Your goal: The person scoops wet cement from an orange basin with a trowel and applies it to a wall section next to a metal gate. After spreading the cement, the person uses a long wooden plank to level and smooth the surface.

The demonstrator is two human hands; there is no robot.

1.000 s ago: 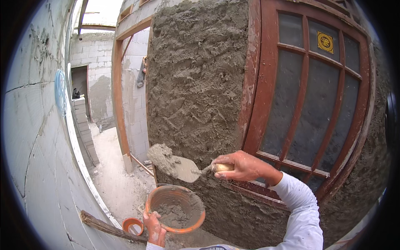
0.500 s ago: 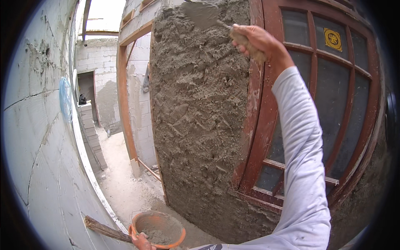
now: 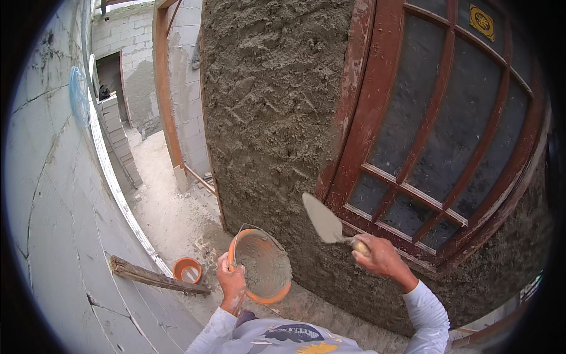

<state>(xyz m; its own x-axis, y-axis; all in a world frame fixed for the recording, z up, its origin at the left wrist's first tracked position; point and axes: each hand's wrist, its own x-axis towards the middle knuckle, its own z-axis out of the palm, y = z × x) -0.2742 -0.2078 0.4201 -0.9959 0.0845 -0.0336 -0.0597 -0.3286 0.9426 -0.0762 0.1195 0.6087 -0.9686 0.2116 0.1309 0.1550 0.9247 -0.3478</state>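
Observation:
My right hand (image 3: 377, 255) grips the wooden handle of a trowel (image 3: 322, 218), its blade nearly bare and angled up-left beside the lower corner of the red-framed window (image 3: 432, 141). With my left hand (image 3: 232, 277) I hold the rim of an orange bucket (image 3: 264, 266) containing grey mortar, tilted toward my right. Left of the window, a strip of wall carries rough grey mortar (image 3: 268, 94), which continues under the window.
A pale block wall (image 3: 65, 224) runs along my left, with a wooden plank (image 3: 153, 277) and small orange container (image 3: 187, 269) low beside it. A wooden door frame (image 3: 167, 94) stands beside the passage, where a light blue coil (image 3: 79, 97) hangs.
The trowel was loaded with mortar, then swung up against the top of the wall; now it is down with little on it. The bucket is raised and tilted, and the view has tipped downward.

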